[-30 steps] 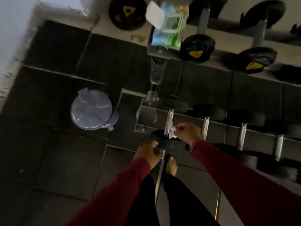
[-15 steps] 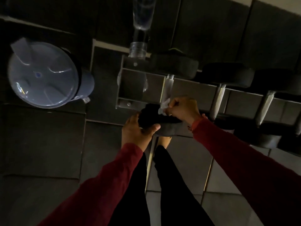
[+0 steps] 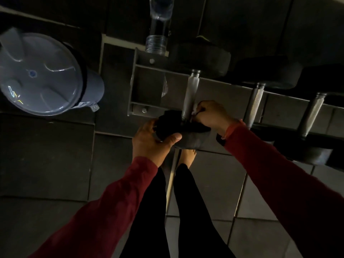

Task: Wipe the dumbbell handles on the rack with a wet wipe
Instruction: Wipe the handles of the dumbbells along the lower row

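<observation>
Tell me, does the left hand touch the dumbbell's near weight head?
Touching: the head view shows the left hand gripping the black weight head, thumb across it.

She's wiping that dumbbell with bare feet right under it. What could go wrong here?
Three risks, as far as the dim picture shows:
1. The left hand grips the dumbbell's near head at the rack's edge, above a bare foot. If it rolled off, it could land on her toes.
2. The right hand pinches only a small wipe against the handle; it could slip out.
3. Two more handles to the right could be missed.
</observation>
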Tool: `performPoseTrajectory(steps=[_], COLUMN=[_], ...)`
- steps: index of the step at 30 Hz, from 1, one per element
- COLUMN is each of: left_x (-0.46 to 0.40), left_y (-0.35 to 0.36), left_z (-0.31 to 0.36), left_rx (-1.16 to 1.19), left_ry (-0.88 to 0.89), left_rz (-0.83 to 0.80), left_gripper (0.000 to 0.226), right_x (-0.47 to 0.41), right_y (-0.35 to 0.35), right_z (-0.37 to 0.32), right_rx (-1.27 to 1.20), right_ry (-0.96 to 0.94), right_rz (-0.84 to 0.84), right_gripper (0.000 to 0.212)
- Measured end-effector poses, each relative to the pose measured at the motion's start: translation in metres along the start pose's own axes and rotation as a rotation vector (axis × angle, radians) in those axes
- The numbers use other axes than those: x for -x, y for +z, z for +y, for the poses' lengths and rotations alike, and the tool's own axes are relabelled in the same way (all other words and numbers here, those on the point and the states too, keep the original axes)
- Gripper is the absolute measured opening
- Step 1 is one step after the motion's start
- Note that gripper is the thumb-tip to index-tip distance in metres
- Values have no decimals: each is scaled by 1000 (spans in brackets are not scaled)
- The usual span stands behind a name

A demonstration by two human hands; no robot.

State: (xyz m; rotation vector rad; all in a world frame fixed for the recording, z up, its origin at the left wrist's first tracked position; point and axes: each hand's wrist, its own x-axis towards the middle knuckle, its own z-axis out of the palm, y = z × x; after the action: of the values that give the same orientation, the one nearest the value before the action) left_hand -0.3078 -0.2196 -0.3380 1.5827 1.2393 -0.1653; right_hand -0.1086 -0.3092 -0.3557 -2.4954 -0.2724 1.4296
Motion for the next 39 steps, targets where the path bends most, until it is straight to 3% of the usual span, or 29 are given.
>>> performPoseTrajectory(steps=[3, 7, 14, 16, 20, 22, 25, 26, 29, 32, 39], left_x=[-1, -2, -3, -2, -1, -1, -2, -3, -3, -2, -2], left_y=[0, -3, -4, -3, -2, -2, -2, -3, -3, -2, -6], left_z=[0, 3, 3, 2, 0, 0, 0, 1, 3, 3, 3], left_rx=[-19, -24, -29, -13, -4, 1, -9, -10, -2, 8, 21], left_ry=[6, 17, 28, 32, 42, 43, 38, 36, 31, 26, 34], left_rz=[-16, -50, -65, -47, -31, -30, -30, -33, -43, -28, -61], left_gripper=[68, 62, 60, 59, 59, 59, 61, 61, 60, 59, 56], right_x=[5, 3, 9, 15, 32, 25, 8, 6, 9, 25, 32], right_y=[0, 11, 13, 10, 8, 11, 16, 16, 15, 18, 27], right_z=[5, 9, 7, 6, 5, 5, 4, 3, 3, 3, -12], right_rx=[-113, -84, 48, -101, -628, -573, -235, -182, -319, -403, 114], right_ry=[-31, -46, -46, -11, 39, 35, 75, 106, 102, -14, -345], right_rz=[-13, 176, 199, 191, 125, 135, 211, 216, 224, 219, 411], right_gripper=[23, 13, 9, 11, 26, 25, 6, 16, 9, 17, 10])
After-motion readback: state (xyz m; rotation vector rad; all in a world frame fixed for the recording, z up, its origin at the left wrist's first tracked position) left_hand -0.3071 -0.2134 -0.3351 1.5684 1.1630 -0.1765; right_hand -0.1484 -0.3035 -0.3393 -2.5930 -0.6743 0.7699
